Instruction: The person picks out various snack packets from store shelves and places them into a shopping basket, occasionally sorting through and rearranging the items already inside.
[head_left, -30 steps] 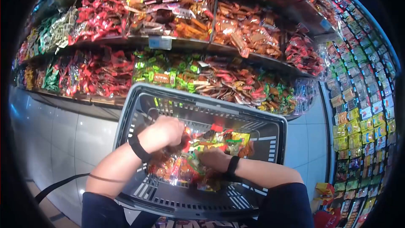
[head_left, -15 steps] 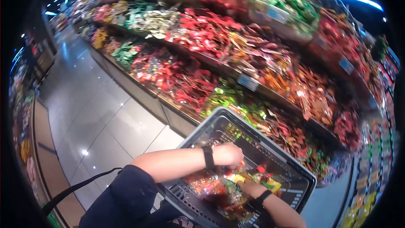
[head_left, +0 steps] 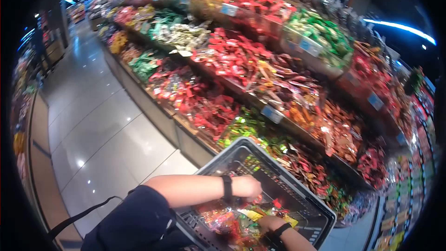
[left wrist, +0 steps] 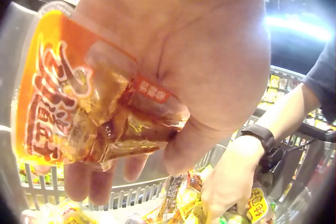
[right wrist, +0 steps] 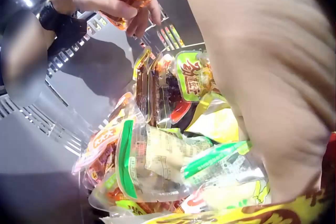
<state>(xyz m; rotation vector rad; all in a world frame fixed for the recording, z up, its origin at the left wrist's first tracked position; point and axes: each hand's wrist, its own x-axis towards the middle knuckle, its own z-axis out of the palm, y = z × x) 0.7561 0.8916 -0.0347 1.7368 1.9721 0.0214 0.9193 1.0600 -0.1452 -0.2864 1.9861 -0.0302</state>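
Note:
My left hand (head_left: 248, 187) is over the left part of a dark shopping basket (head_left: 297, 187). It pinches a small clear snack packet (left wrist: 58, 92) with an orange printed end, brown pieces showing inside, between thumb and fingers. Lower and to the right, my right hand (head_left: 268, 223) reaches down among the heaped snack packets in the basket. Around it lie clear packets with green strips (right wrist: 210, 159), a green-labelled packet (right wrist: 190, 77) and a yellow packet (right wrist: 218, 124). Its fingertips are hidden among these packets, and I cannot tell whether they grip one.
Tiered shelves of loose wrapped snacks (head_left: 227, 58) run along the basket's far side, their lower edge close to its rim. A tiled aisle floor (head_left: 102, 135) stretches away at left, bordered by another low shelf (head_left: 41, 144). Hanging packets (head_left: 399, 200) fill a rack at right.
The view has swung left, bringing the aisle in and shifting the basket lower right. My left hand has risen from the heap with a packet; my right hand stays among the packets.

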